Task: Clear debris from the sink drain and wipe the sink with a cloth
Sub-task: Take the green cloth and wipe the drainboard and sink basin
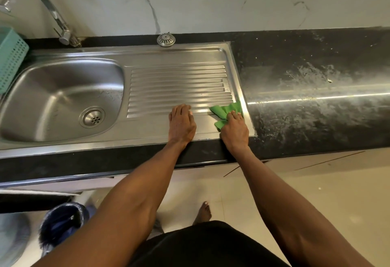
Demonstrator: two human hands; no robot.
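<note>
at the drainboard's (179, 85) right corner, right hand (234, 133) clutches the cloth (226, 110); left hand (182, 125) rests flat, fingers relaxed. best to wipe along the ridges toward the basin (52, 98).

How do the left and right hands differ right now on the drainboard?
The left hand lies flat and holds nothing, its fingers straight on the steel; the right hand grips the green cloth with curled fingers. The left hand rests at the ribbed area's near edge, the right hand at the drainboard's right-hand corner beside the black counter. Both rest on the drainboard, not in the basin.
</note>
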